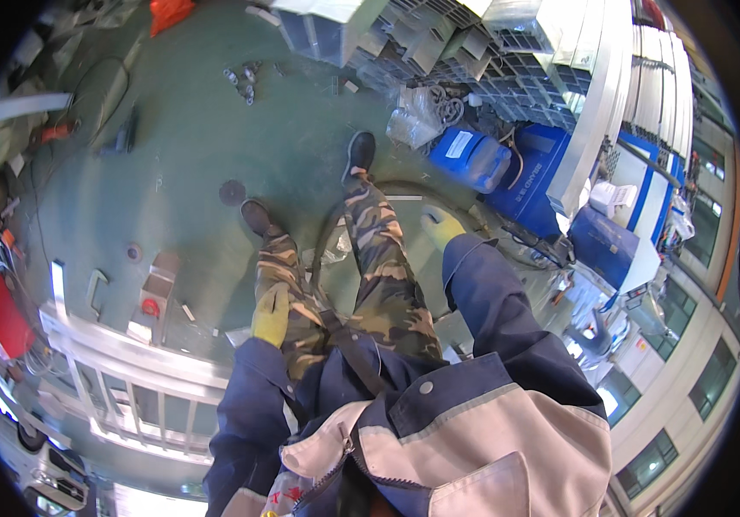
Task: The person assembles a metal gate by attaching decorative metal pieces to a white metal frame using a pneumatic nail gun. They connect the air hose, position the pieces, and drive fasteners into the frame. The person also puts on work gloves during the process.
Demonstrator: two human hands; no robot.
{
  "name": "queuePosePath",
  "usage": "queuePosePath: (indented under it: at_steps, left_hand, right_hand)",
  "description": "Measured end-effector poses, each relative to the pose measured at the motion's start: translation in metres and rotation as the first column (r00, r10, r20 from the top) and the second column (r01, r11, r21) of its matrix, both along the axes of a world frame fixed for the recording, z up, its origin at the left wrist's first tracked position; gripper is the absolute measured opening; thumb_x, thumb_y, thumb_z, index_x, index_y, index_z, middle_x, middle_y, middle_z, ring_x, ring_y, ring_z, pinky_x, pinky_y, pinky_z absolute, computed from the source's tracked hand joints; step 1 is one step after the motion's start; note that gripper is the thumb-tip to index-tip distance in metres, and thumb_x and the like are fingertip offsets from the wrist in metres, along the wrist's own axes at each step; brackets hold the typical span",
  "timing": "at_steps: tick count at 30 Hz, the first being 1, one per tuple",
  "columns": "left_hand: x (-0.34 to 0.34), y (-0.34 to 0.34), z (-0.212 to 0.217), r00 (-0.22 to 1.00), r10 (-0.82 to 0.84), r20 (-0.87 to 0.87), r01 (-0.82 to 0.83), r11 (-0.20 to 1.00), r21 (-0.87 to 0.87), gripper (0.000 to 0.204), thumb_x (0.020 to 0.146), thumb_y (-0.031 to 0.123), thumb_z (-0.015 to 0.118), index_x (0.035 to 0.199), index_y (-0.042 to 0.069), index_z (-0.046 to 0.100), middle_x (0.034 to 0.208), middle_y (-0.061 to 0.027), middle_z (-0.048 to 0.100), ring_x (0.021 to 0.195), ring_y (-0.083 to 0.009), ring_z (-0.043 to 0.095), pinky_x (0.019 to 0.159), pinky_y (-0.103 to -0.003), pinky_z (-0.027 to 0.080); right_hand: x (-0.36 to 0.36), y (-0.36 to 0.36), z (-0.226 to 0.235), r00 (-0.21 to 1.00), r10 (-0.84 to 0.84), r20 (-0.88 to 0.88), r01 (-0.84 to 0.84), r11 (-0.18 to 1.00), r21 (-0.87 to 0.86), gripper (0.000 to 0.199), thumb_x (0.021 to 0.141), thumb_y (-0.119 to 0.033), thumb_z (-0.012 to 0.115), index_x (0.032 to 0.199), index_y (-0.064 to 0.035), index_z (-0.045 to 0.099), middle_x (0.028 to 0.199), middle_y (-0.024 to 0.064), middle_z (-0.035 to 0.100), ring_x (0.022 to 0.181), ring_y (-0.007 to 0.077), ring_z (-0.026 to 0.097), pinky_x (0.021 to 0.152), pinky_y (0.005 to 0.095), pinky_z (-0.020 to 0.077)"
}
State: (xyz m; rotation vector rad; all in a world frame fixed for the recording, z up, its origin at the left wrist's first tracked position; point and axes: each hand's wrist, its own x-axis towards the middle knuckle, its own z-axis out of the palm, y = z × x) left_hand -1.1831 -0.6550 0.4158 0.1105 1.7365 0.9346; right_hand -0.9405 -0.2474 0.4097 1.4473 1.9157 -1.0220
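My left hand (pixel 271 316), in a yellow glove, hangs beside my left thigh with its fingers loosely stretched and nothing seen in it. On the other side, my right hand (pixel 441 226), gloved the same way, is held out from my right leg above the floor. Its fingers are slightly bent and somewhat apart, and no object shows in them. Both legs, in camouflage trousers (pixel 378 250), are in stride, the right shoe (pixel 360 151) farther forward than the left shoe (pixel 256 215). Nearest the right hand, a dark hose (pixel 490 226) curves over the floor.
Stacked metal profiles (pixel 508 82) rise at far right, beside a blue container (pixel 471 158) and a blue machine (pixel 532 181). At left stand a pale metal frame (pixel 141 362), an open carton (pixel 159 280) and a red panel (pixel 6 316). Small metal parts (pixel 245 82) lie on the green floor ahead.
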Motion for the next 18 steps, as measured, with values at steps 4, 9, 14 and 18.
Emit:
queuePosePath:
  at_steps: [4,9,14,18]
  left_hand:
    - [-0.011,0.013,0.002,0.981,-0.185,0.059,0.193,0.969,-0.156,0.031,0.102,0.016,0.046,0.126,0.003,0.061,0.112,-0.0137,0.068,0.087,-0.0218,0.068,0.076,-0.033,0.054]
    - [-0.012,0.101,0.013,0.973,0.185,0.141,-0.086,0.85,-0.519,0.031,0.103,0.031,0.053,0.116,0.006,0.067,0.081,-0.0038,0.068,0.055,-0.0077,0.054,0.045,-0.024,0.039]
    - [-0.014,0.144,-0.006,0.961,0.251,0.119,-0.136,0.798,-0.588,0.041,0.106,0.039,0.05,0.107,0.003,0.068,0.066,-0.0041,0.066,0.043,-0.0099,0.052,0.04,-0.022,0.036]
    - [-0.023,0.152,-0.01,0.96,0.252,0.12,-0.107,0.73,-0.675,0.048,0.106,0.047,0.046,0.111,0.004,0.066,0.065,-0.0051,0.065,0.042,-0.0101,0.05,0.037,-0.022,0.036]
  right_hand:
    - [-0.007,0.057,-0.081,1.0,0.019,-0.02,-0.019,1.0,0.013,0.054,0.094,-0.037,0.056,0.136,-0.0037,0.055,0.129,0.0252,0.063,0.122,0.04,0.059,0.103,0.0421,0.0453]
    - [-0.079,0.164,-0.205,0.975,0.088,0.202,-0.094,0.995,0.02,0.064,0.094,-0.042,0.05,0.147,-0.0052,0.045,0.139,0.0254,0.056,0.129,0.0401,0.054,0.109,0.0441,0.0418]
    - [-0.052,0.226,-0.348,0.999,0.0,0.045,-0.013,0.957,0.29,0.061,0.095,-0.036,0.054,0.15,-0.0144,0.039,0.146,0.0203,0.051,0.128,0.0418,0.054,0.105,0.0466,0.0445]
    - [-0.028,0.232,-0.383,0.987,0.006,0.158,-0.027,0.991,0.131,0.059,0.093,-0.031,0.056,0.147,-0.0156,0.039,0.135,0.0193,0.06,0.113,0.0426,0.064,0.093,0.0523,0.0491]
